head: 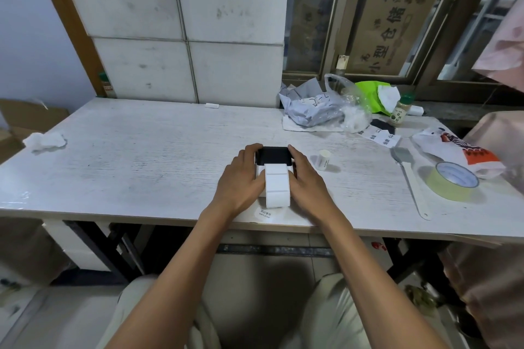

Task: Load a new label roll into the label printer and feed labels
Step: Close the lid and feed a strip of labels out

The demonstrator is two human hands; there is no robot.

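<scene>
1. Head view, step in hand: the label printer (272, 160) sits on the table (141, 150) near its front edge, and a strip of blank labels (278, 187) runs out from under its dark lid toward the person. By my reading the roll is already in and the work is at feeding or closing up; whether the lid is latched cannot be told.
2. Head view, hands: the left hand (241, 178) cups the printer's left side, fingers curled round the far corner, thumb by the strip's left edge. The right hand (307, 181) mirrors it on the right side, fingers wrapped over the lid's corner. Both are closed around the body, not spread.
3. Head view, position: the strip lies between the two hands, touching or nearly touching both thumbs.
4. Next move, as a judgement: press the lid shut evenly, keep the strip straight, then advance labels. A small white core (324, 159) stands just to the right, likely the spent roll.
</scene>
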